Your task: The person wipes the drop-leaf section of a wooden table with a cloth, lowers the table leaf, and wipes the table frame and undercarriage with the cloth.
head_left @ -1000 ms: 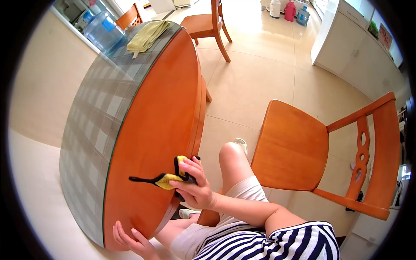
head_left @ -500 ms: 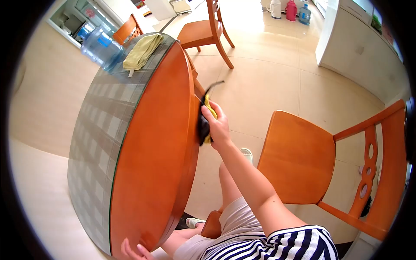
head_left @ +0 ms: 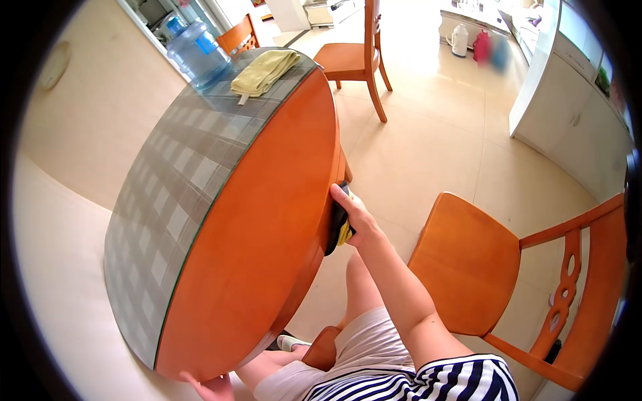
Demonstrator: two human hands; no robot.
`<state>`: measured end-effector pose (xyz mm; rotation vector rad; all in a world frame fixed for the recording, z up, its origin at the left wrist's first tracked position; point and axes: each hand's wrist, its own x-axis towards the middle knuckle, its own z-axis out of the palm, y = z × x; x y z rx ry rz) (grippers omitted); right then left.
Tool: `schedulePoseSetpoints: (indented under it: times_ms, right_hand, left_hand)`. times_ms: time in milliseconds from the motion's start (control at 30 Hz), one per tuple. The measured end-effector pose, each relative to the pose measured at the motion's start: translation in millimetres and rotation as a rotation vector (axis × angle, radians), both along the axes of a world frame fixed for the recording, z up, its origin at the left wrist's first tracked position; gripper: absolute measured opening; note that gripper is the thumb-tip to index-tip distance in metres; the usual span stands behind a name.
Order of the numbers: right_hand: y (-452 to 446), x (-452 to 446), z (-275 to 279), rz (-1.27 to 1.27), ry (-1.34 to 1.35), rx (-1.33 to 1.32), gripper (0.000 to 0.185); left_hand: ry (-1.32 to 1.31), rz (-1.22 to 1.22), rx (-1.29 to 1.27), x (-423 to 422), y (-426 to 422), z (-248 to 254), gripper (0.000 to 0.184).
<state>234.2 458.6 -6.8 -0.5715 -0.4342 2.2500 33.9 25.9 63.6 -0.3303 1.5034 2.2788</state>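
My right hand [head_left: 359,217] is closed around a black and yellow cloth [head_left: 335,230] and presses it to the side edge of the wooden table [head_left: 257,220]. The thumb lies on top of the cloth, near the tabletop's rim. At the bottom of the view, my left hand [head_left: 212,387] rests by the table's near edge with its fingers apart and nothing in them. Part of that hand is cut off by the frame. A checked cloth under a glass sheet [head_left: 160,220] covers the tabletop's left side.
A folded yellow-green towel [head_left: 266,71] and a large blue water bottle [head_left: 200,57] are at the table's far end. One wooden chair [head_left: 468,260] stands close on my right, another [head_left: 344,60] beyond the table. A white cabinet [head_left: 565,100] stands at the right.
My right hand has moved nearer along the table edge with the cloth, whose loose dark strap no longer sticks up. The view has shifted, and my left hand stays at the near edge.
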Motion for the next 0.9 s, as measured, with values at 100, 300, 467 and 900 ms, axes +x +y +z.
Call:
schedulePoseSetpoints:
  times_ms: [100, 300, 467, 900]
  right_hand:
    - [-1, -3, -3, 0.002, 0.007, 0.014, 0.062]
    - [-8, 18, -12, -0.057, 0.015, 0.048, 0.050]
    - [-12, 27, -74, -0.075, 0.046, 0.017, 0.062]
    - [-7, 31, -87, -0.041, -0.019, 0.030, 0.062]
  left_hand:
    - [0.003, 0.039, -0.062, -23, -19, -17, 0.045]
    - [-0.134, -0.023, -0.087, 7, -27, 1, 0.045]
    - [-0.246, 0.018, -0.044, 19, -29, -41, 0.039]
    - [-0.113, -0.055, -0.052, 30, -20, -41, 0.046]
